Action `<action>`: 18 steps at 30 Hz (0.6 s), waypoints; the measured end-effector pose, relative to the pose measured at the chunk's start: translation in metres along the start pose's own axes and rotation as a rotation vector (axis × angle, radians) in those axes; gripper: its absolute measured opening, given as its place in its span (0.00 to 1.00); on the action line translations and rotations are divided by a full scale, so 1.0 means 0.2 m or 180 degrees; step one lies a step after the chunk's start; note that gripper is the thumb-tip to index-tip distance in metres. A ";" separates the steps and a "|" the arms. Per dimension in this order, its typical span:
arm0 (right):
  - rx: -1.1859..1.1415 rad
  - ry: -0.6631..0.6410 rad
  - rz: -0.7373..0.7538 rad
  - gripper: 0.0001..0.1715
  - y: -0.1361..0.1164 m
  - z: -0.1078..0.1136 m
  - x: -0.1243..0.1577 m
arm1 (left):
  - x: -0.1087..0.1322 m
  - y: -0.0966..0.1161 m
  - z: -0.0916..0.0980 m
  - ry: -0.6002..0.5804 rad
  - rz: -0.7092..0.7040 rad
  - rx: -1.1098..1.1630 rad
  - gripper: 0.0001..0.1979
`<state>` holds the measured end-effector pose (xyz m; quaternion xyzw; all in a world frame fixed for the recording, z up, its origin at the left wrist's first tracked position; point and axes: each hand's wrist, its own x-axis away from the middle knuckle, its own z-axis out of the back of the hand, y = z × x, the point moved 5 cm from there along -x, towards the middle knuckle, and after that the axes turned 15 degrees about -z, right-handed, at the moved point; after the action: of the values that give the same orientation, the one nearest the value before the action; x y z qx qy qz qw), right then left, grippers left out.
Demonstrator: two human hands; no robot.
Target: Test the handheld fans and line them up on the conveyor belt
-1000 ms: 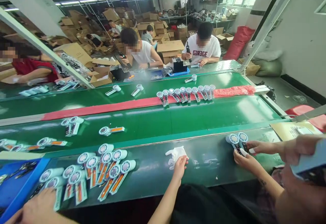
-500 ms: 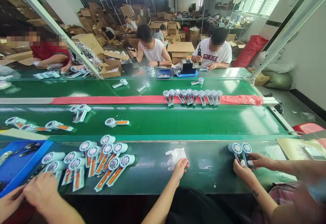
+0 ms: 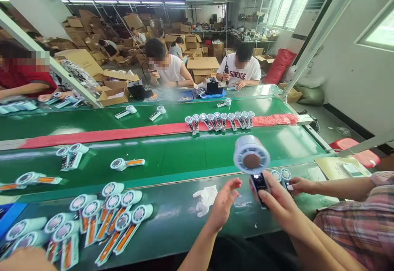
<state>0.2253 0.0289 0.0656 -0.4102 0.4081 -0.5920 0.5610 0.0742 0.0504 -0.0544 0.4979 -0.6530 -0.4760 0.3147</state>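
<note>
My left hand (image 3: 224,205) is raised over the near bench with its fingers apart and nothing in it. Just behind it on the bench lies a crumpled white glove (image 3: 206,200). To the right, my right hand (image 3: 278,199) grips the dark handle of a light-blue handheld fan (image 3: 251,156). The fan's round head points up, and its open handle shows a circuit board. A gap separates my left hand from this fan.
Several fans with orange strips (image 3: 113,209) are heaped at the left, near a blue tray (image 3: 14,221) and another person's hand (image 3: 27,258). At the right, a co-worker's hand (image 3: 300,184) touches fans. Beyond runs a green belt (image 3: 184,156) carrying fans.
My right hand has come into view holding a fan. My left hand's fingers have spread, and it has risen slightly from the glove. The view has turned to the right.
</note>
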 end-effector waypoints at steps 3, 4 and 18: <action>-0.0228 -0.0138 -0.0132 0.22 0.00 -0.12 -0.03 | -0.05 0.28 -0.11 0.0126 -0.0623 0.0147 0.30; -0.0261 -0.0131 -0.0165 0.22 0.02 -0.15 -0.04 | -0.06 0.33 -0.14 0.0141 -0.0650 0.0127 0.30; -0.0379 0.0207 -0.0293 0.23 0.14 -0.20 -0.03 | -0.13 0.37 -0.22 0.0517 -0.0381 0.0197 0.24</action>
<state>0.1963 0.0356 0.0258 -0.4418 0.4413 -0.6048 0.4943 0.0963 0.0654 0.0318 0.5825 -0.6088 -0.4316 0.3220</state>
